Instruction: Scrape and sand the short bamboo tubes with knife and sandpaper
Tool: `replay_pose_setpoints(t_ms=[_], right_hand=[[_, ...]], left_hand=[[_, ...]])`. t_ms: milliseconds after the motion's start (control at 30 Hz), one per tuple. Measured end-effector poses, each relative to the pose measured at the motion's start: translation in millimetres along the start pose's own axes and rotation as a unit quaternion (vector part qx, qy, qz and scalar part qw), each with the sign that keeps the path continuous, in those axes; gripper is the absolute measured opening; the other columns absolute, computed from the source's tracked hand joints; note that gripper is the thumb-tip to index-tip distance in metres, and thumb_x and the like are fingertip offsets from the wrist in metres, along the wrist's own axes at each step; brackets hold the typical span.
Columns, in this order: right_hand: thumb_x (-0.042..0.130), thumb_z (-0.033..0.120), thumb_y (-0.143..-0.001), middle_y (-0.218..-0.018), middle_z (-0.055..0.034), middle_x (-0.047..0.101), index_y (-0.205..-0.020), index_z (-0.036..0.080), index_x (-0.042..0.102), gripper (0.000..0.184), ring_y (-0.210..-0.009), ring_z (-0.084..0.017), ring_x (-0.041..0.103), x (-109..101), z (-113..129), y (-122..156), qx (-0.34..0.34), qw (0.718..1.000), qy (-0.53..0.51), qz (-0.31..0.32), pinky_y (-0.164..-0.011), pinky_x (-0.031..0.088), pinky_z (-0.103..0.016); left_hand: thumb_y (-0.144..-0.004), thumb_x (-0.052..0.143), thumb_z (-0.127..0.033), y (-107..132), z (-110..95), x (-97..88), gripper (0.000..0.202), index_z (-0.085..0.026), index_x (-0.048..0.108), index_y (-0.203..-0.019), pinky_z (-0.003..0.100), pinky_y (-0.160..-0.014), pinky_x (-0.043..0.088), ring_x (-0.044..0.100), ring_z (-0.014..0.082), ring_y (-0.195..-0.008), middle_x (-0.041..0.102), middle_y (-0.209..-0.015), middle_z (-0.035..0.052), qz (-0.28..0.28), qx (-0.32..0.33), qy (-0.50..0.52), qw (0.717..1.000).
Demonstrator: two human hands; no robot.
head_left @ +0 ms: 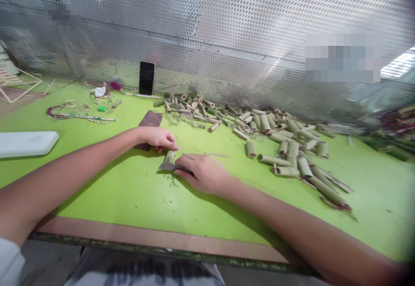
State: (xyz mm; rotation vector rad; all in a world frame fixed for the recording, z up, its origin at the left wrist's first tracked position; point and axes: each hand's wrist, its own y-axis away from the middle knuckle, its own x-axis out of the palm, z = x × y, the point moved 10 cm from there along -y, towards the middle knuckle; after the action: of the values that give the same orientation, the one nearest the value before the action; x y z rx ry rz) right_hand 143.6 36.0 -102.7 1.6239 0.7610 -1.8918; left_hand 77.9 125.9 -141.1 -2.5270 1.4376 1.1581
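The green table (106,199) is edged with a brown strip (162,233) and backed by a perforated wall (233,30); grey floor (53,260) is glimpsed below, bright slats (399,67) at far right.

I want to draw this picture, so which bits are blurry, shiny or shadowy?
Head view: the right hand looks soft and smeared, perhaps from moving; head view again: bright glare washes over the perforated metal sheet; same head view: a soft shadow lies below the right forearm on the green tabletop, and the top right corner goes dark.
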Motion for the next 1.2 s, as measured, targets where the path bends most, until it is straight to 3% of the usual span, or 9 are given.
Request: replay_pose_setpoints(t_ms=[100,367,667,867,1000,1200], right_hand=[[0.05,0.034,-0.102,-0.095,-0.0055,0.072,-0.105,0.019,0.066,0.022,-0.08,-0.018,0.063,-5.3,-12.6,-3.5,0.05,0.998,0.01,-0.025,-0.064,0.036,-0.027],[0.049,0.036,-0.102,-0.096,-0.0049,0.072,-0.105,0.02,0.066,0.024,-0.079,-0.018,0.064,-4.4,-20.9,-2.3,0.069,0.997,0.017,-0.025,-0.063,0.037,-0.028],[0.047,0.036,-0.102,-0.096,-0.0052,0.073,-0.106,0.019,0.065,0.025,-0.079,-0.018,0.064,-2.1,-20.7,0.6,0.066,0.998,0.004,-0.012,-0.063,0.036,-0.028],[0.05,0.035,-0.101,-0.09,-0.0044,0.071,-0.103,0.019,0.065,0.022,-0.074,-0.017,0.062,0.4,-1.7,2.0,0.02,1.0,-0.017,0.003,-0.063,0.036,-0.027],[0.049,0.035,-0.102,-0.092,-0.0054,0.072,-0.103,0.018,0.066,0.023,-0.074,-0.017,0.062,-2.7,-14.4,0.3,0.06,0.998,-0.002,-0.012,-0.062,0.036,-0.028],[0.047,0.035,-0.102,-0.093,-0.0066,0.072,-0.106,0.018,0.066,0.026,-0.074,-0.017,0.063,-1.0,-23.2,1.7,0.067,0.998,-0.013,-0.012,-0.062,0.038,-0.028]], left_hand=[[-0.078,0.07,-0.063,-0.6,-0.1,-1.7,0.048,-0.019,0.058,-0.065,0.023,-0.05,0.038,0.052,0.0119,-0.046,0.056,-0.049,-0.0023,-0.007,0.005,0.007,1.0],[-0.086,0.064,-0.045,1.9,0.0,-0.2,0.03,-0.018,0.063,-0.071,0.022,-0.05,0.038,0.052,0.0117,-0.048,0.057,-0.051,-0.0026,-0.001,-0.009,-0.02,1.0],[-0.083,0.066,-0.052,2.6,-2.2,0.6,0.037,-0.018,0.062,-0.069,0.023,-0.05,0.038,0.052,0.0121,-0.048,0.057,-0.051,-0.002,0.004,-0.002,-0.026,1.0],[-0.076,0.071,-0.062,1.6,0.2,0.5,0.046,-0.018,0.062,-0.069,0.023,-0.051,0.038,0.052,0.0121,-0.048,0.057,-0.052,-0.0018,0.01,0.004,-0.007,1.0],[-0.078,0.071,-0.06,2.2,0.4,-1.9,0.044,-0.019,0.06,-0.066,0.023,-0.05,0.038,0.051,0.0118,-0.046,0.056,-0.05,-0.0023,-0.002,0.002,0.001,1.0],[-0.081,0.07,-0.054,4.1,-0.4,-0.6,0.039,-0.019,0.062,-0.068,0.023,-0.053,0.039,0.053,0.0119,-0.048,0.058,-0.051,-0.0026,-0.001,-0.01,-0.003,1.0]])
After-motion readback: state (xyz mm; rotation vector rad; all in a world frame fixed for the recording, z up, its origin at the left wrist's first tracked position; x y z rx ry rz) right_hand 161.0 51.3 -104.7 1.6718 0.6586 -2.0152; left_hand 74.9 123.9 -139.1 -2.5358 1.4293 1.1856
